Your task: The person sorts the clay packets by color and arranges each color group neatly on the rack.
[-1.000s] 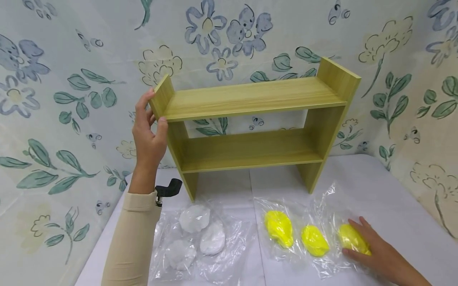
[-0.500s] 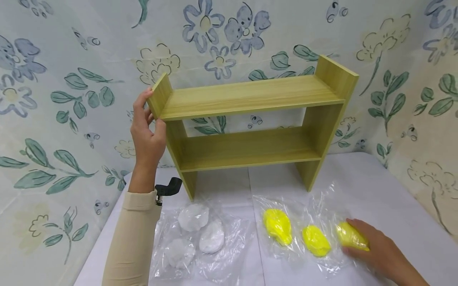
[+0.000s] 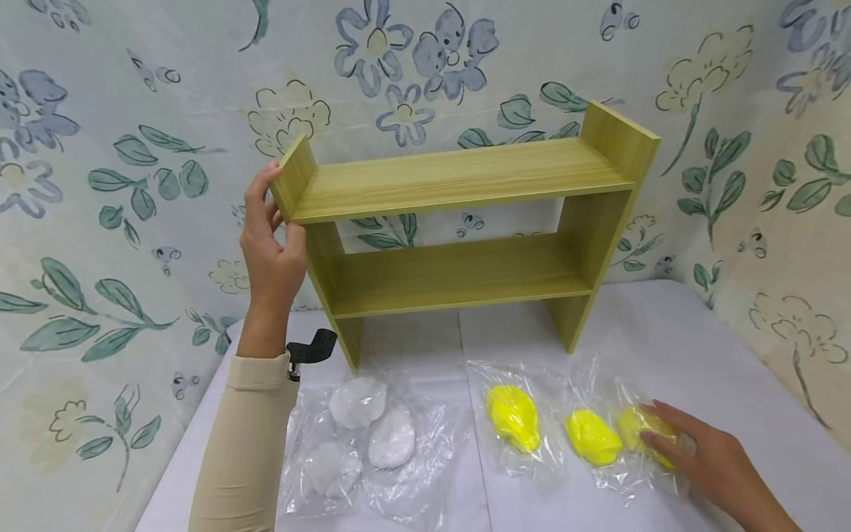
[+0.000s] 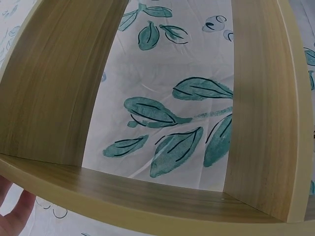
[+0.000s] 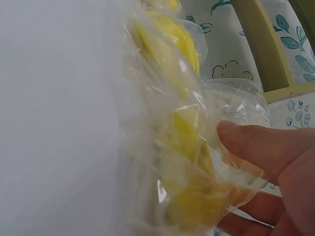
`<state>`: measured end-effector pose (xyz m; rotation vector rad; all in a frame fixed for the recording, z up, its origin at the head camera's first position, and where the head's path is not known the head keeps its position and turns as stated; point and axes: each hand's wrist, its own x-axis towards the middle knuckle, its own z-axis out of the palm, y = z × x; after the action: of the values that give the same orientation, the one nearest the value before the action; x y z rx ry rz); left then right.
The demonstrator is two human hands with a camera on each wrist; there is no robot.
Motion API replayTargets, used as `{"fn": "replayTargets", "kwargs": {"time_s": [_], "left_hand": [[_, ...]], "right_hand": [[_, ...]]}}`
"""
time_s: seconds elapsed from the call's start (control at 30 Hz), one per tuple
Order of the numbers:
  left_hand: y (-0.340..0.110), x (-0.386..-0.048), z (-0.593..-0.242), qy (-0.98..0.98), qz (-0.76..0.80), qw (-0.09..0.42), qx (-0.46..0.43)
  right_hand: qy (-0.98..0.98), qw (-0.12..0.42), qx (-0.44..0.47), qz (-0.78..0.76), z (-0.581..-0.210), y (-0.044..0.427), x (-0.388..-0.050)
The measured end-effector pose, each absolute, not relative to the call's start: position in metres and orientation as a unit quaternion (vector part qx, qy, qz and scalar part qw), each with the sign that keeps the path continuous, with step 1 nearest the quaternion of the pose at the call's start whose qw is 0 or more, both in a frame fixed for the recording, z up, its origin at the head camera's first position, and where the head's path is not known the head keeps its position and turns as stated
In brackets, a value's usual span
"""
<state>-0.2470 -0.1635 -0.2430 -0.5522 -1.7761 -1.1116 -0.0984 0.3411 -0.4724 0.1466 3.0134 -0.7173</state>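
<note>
A light wood-look two-tier shelf (image 3: pixel 459 270) stands on the white-covered table in the head view. My left hand (image 3: pixel 272 255) grips its left side panel near the top, thumb at the front edge and fingers around the outer side. In the left wrist view the shelf's frame (image 4: pixel 266 108) fills most of the picture, with fingertips at lower left. At front right, my right hand (image 3: pixel 708 454) holds a yellow clay-like lump (image 3: pixel 631 427) in a clear plastic bag. Beside it lie two more bagged yellow lumps, the middle one (image 3: pixel 594 437) and the left one (image 3: pixel 512 417).
Three white lumps in clear bags, one of them a white lump (image 3: pixel 392 437), lie at front left. A floral cloth backdrop (image 3: pixel 166 244) rises behind and at both sides. The white tablecloth (image 3: pixel 671 332) extends right of the shelf.
The right hand has shifted slightly leftward, and the lump in it now lies closer to the middle yellow one. The left hand keeps its hold on the shelf; the head view drifts a little.
</note>
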Motion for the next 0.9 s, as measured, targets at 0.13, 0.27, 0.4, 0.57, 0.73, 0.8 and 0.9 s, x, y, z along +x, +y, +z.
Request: {"fn": "replayTargets", "kwargs": {"time_s": [0.13, 0.27, 0.4, 0.57, 0.73, 0.8, 0.9], "left_hand": [[-0.164, -0.247, -0.242, -0.724, -0.453, 0.47, -0.225], [-0.164, -0.247, -0.242, -0.724, -0.45, 0.469, -0.229], [-0.165, -0.247, -0.241, -0.726, -0.445, 0.469, -0.234], [-0.165, -0.248, -0.242, -0.725, -0.445, 0.47, -0.235], [-0.166, -0.249, -0.242, -0.721, -0.449, 0.471, -0.238], [-0.167, -0.249, -0.242, -0.722, -0.447, 0.47, -0.241], [-0.168, -0.25, -0.243, -0.726, -0.44, 0.468, -0.245]], "right_hand": [[0.969, -0.044, 0.036, -0.241, -0.47, 0.336, -0.096], [0.96, -0.107, 0.037, -0.255, -0.466, 0.332, -0.095], [0.95, -0.126, 0.057, -0.279, -0.459, 0.331, -0.095], [0.934, -0.129, 0.087, -0.323, -0.452, 0.328, -0.097], [0.916, -0.136, 0.088, -0.367, -0.446, 0.323, -0.098], [0.91, -0.137, 0.087, -0.382, -0.442, 0.321, -0.099], [0.902, -0.143, 0.083, -0.398, -0.436, 0.32, -0.098]]}}
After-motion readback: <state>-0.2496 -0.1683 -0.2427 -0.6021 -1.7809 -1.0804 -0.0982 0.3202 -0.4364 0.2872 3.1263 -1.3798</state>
